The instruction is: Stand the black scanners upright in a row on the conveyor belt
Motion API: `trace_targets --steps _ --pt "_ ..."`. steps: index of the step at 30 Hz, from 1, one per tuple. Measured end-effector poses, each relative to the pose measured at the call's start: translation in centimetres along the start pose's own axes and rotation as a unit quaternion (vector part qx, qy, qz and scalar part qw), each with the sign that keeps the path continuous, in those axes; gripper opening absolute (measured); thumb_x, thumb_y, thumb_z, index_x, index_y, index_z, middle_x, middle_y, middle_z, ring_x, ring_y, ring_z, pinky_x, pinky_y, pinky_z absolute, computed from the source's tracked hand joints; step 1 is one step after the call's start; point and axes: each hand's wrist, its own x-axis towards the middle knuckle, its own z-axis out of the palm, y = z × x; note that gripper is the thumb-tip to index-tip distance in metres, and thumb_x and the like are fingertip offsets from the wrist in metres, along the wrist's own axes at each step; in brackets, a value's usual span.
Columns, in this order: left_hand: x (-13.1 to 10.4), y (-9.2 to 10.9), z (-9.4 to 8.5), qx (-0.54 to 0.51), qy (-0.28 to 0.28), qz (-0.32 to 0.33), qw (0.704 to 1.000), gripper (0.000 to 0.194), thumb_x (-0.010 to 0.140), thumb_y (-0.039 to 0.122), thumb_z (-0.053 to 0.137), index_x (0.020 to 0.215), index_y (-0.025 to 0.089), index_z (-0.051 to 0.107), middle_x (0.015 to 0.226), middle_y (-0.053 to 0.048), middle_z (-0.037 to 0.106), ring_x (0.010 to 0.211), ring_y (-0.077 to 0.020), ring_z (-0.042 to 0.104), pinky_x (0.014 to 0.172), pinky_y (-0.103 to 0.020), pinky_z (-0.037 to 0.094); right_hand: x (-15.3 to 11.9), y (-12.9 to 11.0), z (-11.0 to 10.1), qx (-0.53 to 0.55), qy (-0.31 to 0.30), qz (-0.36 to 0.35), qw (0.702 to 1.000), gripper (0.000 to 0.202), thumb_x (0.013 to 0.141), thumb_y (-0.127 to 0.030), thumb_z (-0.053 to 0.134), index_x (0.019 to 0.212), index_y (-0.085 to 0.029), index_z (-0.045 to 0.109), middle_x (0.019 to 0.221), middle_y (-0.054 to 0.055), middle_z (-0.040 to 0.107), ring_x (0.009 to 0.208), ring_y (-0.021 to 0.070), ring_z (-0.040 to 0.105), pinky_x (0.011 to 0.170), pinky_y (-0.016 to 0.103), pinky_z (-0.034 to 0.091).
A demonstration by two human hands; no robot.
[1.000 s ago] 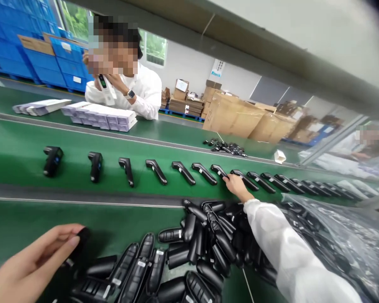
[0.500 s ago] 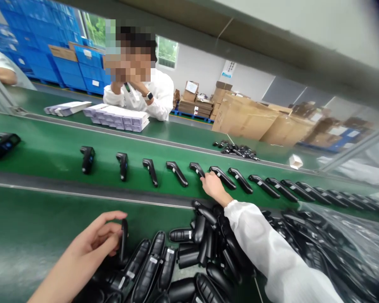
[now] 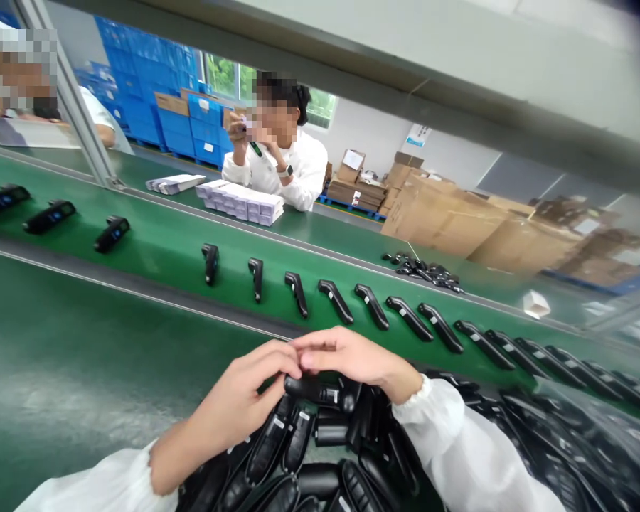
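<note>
Now both hands (image 3: 299, 377) hold black, elongated device (image 3: 314, 390).

The black handheld devices (image 3: 320, 441) heaped on the counter (image 3: 85, 384) look like glossy moulded plastic, each with a small white paper-like label. The counter's green top is matt and faintly mottled. The conveyor belt (image 3: 165, 245) is a smooth, slightly shiny green. The sleeve (image 3: 459, 455) is white woven cloth, the cartons (image 3: 442, 220) plain brown cardboard.

2 hands (image 3: 299, 370), 3 devices far left on belt (image 3: 50, 215), 2 co-workers (image 3: 277, 153)
</note>
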Motion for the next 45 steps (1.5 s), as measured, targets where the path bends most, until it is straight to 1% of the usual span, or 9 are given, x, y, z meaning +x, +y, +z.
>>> trace_targets --steps 8,14,20,25,29,34,37,41,45 --pt "-0.1 -0.8 1.1 0.275 0.192 0.210 0.918 0.021 0.086 0.002 0.055 0.098 0.018 0.059 0.096 -0.007 0.062 0.088 -0.0177 0.061 0.077 -0.029 0.055 0.6 0.8 2.5 0.312 0.165 0.076 0.933 0.040 0.063 -0.033 0.087 0.092 -0.017 0.064 0.081 0.002 0.066 0.075 0.0151 0.064 0.071 0.030 0.052" --pt "1.2 -0.4 3.4 0.320 0.135 0.147 0.926 0.018 0.091 0.005 0.043 0.095 0.016 0.057 0.097 -0.009 0.061 0.084 -0.0173 0.061 0.075 -0.029 0.054 0.5 1.0 4.1 0.379 0.270 -0.018 0.885 0.048 0.064 -0.027 0.083 0.107 -0.027 0.062 0.091 -0.001 0.066 0.077 0.0131 0.061 0.070 0.027 0.049" --pt "1.5 -0.4 4.5 0.265 -0.076 -0.065 0.959 0.041 0.083 0.031 0.060 0.123 0.019 0.053 0.120 -0.012 0.058 0.112 -0.0314 0.055 0.090 -0.046 0.050 2.6 3.5 -2.7 0.065 0.398 0.030 0.915 0.041 0.066 -0.025 0.075 0.105 -0.018 0.068 0.097 0.005 0.068 0.078 0.0171 0.063 0.068 0.029 0.049" --pt "0.7 -0.8 6.0 0.282 -0.209 -0.038 0.935 0.020 0.089 0.030 0.055 0.106 0.022 0.064 0.102 -0.008 0.065 0.099 -0.0299 0.059 0.086 -0.048 0.048 4.7 6.9 -5.7 -0.366 0.400 0.094 0.835 0.041 0.084 -0.015 0.058 0.125 -0.018 0.061 0.112 0.009 0.069 0.101 0.0222 0.065 0.093 0.034 0.047" --pt "0.8 -1.3 5.9 0.266 -0.211 -0.051 0.939 0.020 0.090 0.021 0.050 0.103 0.020 0.064 0.100 -0.009 0.066 0.095 -0.0288 0.061 0.084 -0.044 0.046 5.8 8.2 -5.6 -0.505 0.389 0.172 0.751 0.040 0.093 -0.017 0.047 0.131 -0.008 0.054 0.114 0.019 0.066 0.108 0.0267 0.063 0.093 0.034 0.046" --pt "2.0 -3.0 4.1 0.075 -0.112 -0.175 0.975 0.027 0.095 0.031 0.038 0.090 0.021 0.062 0.082 -0.004 0.065 0.082 -0.0230 0.062 0.078 -0.037 0.046 5.8 7.6 -6.4 -0.520 0.392 0.185 0.736 0.036 0.097 -0.025 0.045 0.125 -0.008 0.057 0.115 0.021 0.063 0.112 0.0307 0.059 0.094 0.040 0.045" --pt "2.8 -3.9 3.1 -0.152 0.013 -0.275 0.949 0.022 0.089 0.041 0.050 0.089 0.021 0.058 0.082 -0.001 0.062 0.081 -0.0190 0.060 0.077 -0.032 0.050 5.0 6.3 -5.6 -0.465 0.429 0.112 0.766 0.040 0.096 -0.034 0.049 0.127 -0.011 0.058 0.131 0.020 0.057 0.123 0.0309 0.051 0.101 0.042 0.041" --pt "3.4 -4.0 2.5 -0.367 0.073 -0.315 0.872 0.030 0.080 0.046 0.063 0.091 0.019 0.057 0.092 -0.002 0.059 0.092 -0.0177 0.060 0.089 -0.034 0.052 4.2 4.4 -2.0 -0.173 0.322 -0.016 0.931 0.040 0.090 -0.047 0.056 0.118 -0.020 0.066 0.116 0.008 0.068 0.102 0.0223 0.063 0.090 0.034 0.049" --pt "3.1 -3.9 2.0 -0.225 0.096 -0.286 0.926 0.031 0.084 0.046 0.056 0.099 0.019 0.056 0.101 -0.006 0.061 0.098 -0.0220 0.061 0.090 -0.039 0.051 5.1 3.6 -0.3 -0.073 0.280 -0.058 0.955 0.031 0.085 -0.045 0.063 0.104 -0.021 0.070 0.092 0.002 0.070 0.081 0.0169 0.062 0.077 0.029 0.049"
